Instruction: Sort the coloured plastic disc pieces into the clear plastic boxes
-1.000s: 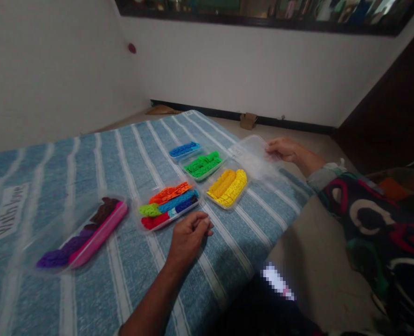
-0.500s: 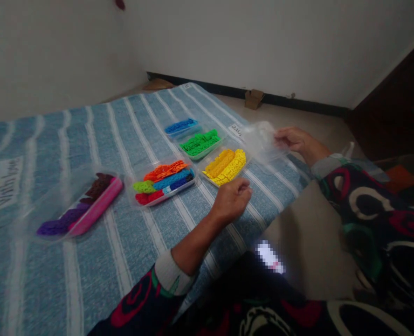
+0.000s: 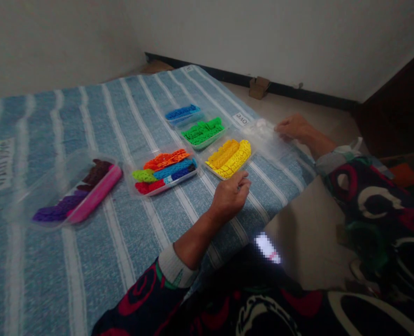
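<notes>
My right hand (image 3: 294, 127) pinches the edge of a clear plastic piece (image 3: 268, 140) at the cloth's right edge. Blur hides whether that is a lid, a tub or a bag. My left hand (image 3: 231, 193) is closed, fingers curled, just in front of a clear tub of yellow pieces (image 3: 230, 156). Whatever its fingertips hold, if anything, is too small to name. Behind the yellow tub stand a tub of green pieces (image 3: 203, 131) and one of blue pieces (image 3: 182, 112). To its left is a tub of orange, blue, lime and red pieces (image 3: 167, 169).
A larger clear tub (image 3: 77, 196) with purple, brown and pink pieces lies at the left. Everything rests on a blue striped cloth (image 3: 98, 261). Beyond its right edge, a small cardboard box (image 3: 259, 87) stands on the floor against the wall.
The clear plastic piece in my right hand has come down lower and flatter over the cloth. My left hand stays closed near the yellow tub. The camera view has shifted slightly.
</notes>
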Tool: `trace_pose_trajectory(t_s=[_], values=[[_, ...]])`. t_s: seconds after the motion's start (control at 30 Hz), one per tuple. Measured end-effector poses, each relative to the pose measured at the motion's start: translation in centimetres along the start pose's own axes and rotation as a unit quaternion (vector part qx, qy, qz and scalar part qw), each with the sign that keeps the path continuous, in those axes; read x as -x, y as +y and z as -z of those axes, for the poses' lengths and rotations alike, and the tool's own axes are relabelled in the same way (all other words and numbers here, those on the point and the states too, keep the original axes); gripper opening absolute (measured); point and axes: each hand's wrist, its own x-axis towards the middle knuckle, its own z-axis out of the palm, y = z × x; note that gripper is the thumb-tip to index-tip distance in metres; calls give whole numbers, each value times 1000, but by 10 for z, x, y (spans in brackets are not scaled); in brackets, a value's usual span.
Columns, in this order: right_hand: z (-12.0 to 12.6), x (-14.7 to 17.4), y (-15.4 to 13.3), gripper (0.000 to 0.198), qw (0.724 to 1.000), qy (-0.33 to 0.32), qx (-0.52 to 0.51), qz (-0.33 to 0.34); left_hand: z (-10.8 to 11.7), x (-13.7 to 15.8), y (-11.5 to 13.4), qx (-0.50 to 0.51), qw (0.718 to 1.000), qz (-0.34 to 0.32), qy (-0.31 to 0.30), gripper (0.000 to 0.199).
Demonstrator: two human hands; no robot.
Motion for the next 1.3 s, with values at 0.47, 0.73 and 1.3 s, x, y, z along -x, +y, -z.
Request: trace_pose_trajectory(t_s=[0.47,0.73,1.3], values=[[-26,21,-56,30,934,113,300,161,46,29,14,-170,980,-84,-69,24],[-57,47,-108,29,906,42,290,306,115,65,2,-208,972,-49,100,21],[-147,174,-165,16,695,-79,216,681,222,120,-5,-614,717,223,242,28]])
